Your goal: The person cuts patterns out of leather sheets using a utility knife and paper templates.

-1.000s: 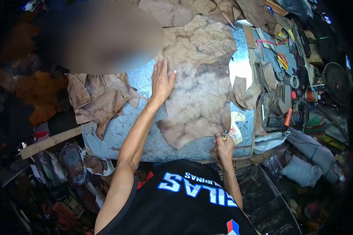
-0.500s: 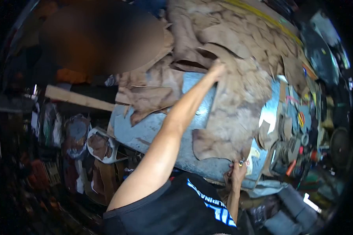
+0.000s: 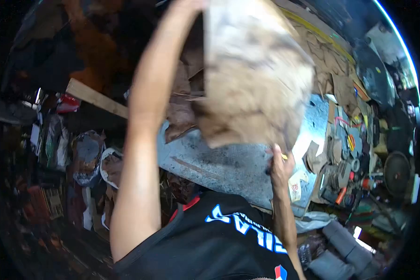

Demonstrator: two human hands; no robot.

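Observation:
A large piece of brown, mottled leather (image 3: 261, 79) hangs raised above the work table, blurred by motion. My left hand (image 3: 194, 3) is at the very top of the view, at the leather's upper left corner; it is blurred and partly cut off, but the raised sheet hangs from it. Lower down, my right hand (image 3: 281, 165) pinches the bottom right corner of the same piece, thumb on top. A small yellow spot shows at its fingers, too small to make out. Under the sheet lies the grey, scuffed metal tabletop (image 3: 219, 163).
More brown leather (image 3: 333, 60) covers the far right of the table. Scraps, tape rolls (image 3: 354, 164) and an orange-handled tool (image 3: 341, 195) crowd the right edge. A wooden plank (image 3: 95, 97) juts out at left, beside a white container (image 3: 111, 168). Grey bundles (image 3: 345, 242) lie at lower right.
Both hands have moved up and away from my body. The leather has lifted off the table, baring the metal surface in front. Another person's blurred shape at upper left is gone.

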